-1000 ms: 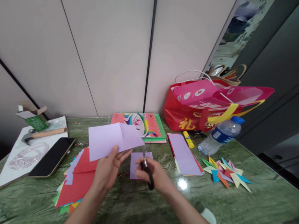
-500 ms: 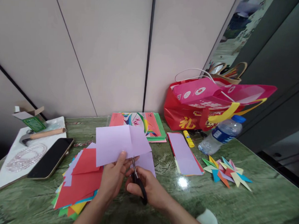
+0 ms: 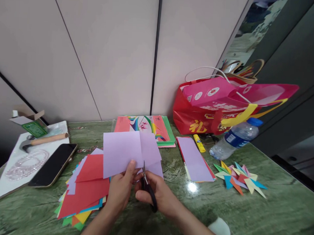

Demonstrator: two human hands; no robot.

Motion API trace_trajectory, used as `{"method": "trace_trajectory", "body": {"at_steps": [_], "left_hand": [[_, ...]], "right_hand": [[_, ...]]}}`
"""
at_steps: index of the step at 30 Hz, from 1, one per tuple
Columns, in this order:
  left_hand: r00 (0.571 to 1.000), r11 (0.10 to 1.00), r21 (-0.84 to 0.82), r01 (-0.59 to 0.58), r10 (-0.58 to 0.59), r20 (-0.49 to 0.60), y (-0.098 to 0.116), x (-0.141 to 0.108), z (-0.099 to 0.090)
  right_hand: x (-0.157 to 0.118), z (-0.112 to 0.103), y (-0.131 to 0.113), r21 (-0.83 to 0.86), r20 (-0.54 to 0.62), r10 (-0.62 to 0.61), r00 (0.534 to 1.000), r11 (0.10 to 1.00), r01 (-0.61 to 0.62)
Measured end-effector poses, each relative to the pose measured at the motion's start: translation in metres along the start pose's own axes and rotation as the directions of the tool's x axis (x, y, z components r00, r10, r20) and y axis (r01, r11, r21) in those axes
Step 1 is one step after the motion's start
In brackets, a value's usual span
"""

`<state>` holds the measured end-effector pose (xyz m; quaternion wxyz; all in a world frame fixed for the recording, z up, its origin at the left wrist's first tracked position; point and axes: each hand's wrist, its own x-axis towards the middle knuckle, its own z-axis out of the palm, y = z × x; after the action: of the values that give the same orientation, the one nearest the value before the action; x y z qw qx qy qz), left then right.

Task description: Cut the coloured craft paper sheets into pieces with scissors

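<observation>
A creased sheet of purple paper (image 3: 122,152) is pinched at its lower edge by my left hand (image 3: 123,186), thumb on top. My right hand (image 3: 158,193) grips black-handled scissors (image 3: 148,190), their blades at the paper's lower edge near the crease. How far the blades have cut is hard to make out. Another purple piece lies partly hidden beneath the held sheet. To the left of my left hand is a loose pile of coloured paper, with a red sheet (image 3: 89,194) on top. A stack of purple strips (image 3: 195,161) lies to the right.
Behind the paper lies a coloured-paper pack (image 3: 161,128). A red bag (image 3: 191,115), yellow glue stick (image 3: 199,143), water bottle (image 3: 234,139) and folded paper star (image 3: 240,178) are on the right. At left are a phone (image 3: 54,164), a hammer (image 3: 49,140) and a small box (image 3: 31,125).
The purple sheet has turned slightly and shifted a little right with both hands. The scissors now sit lower along the sheet, with less blade over it.
</observation>
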<state>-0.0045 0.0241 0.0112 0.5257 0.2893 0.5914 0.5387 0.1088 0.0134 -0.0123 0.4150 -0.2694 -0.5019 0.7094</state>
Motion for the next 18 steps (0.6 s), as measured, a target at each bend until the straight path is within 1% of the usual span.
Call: {"method": "trace_trajectory", "body": {"at_steps": [3,4,7,9,18], "left_hand": [[0.999,1.0,0.025,0.005,-0.006,0.038,-0.005,0.003,-0.003],[0.999,0.999,0.04,-0.01,0.008,0.043,-0.008,0.004,-0.005],[0.998,0.991,0.127,-0.049,0.043,0.047,-0.012,0.007,-0.008],[0.998,0.987,0.154,-0.044,0.038,0.042,-0.013,0.007,-0.009],[0.999,0.99,0.139,-0.037,0.032,0.036,-0.012,0.005,-0.008]], "right_hand": [[0.0,-0.001,0.001,-0.008,0.002,0.002,1.0,1.0,-0.002],[-0.001,-0.001,0.001,-0.012,-0.002,0.006,1.0,1.0,-0.006],[0.0,0.0,-0.001,-0.023,-0.014,0.023,1.0,0.999,-0.024],[0.0,0.001,-0.003,-0.029,-0.019,0.027,0.999,0.999,-0.028],[0.001,0.002,-0.006,-0.05,-0.027,0.022,0.999,0.998,-0.023]]}}
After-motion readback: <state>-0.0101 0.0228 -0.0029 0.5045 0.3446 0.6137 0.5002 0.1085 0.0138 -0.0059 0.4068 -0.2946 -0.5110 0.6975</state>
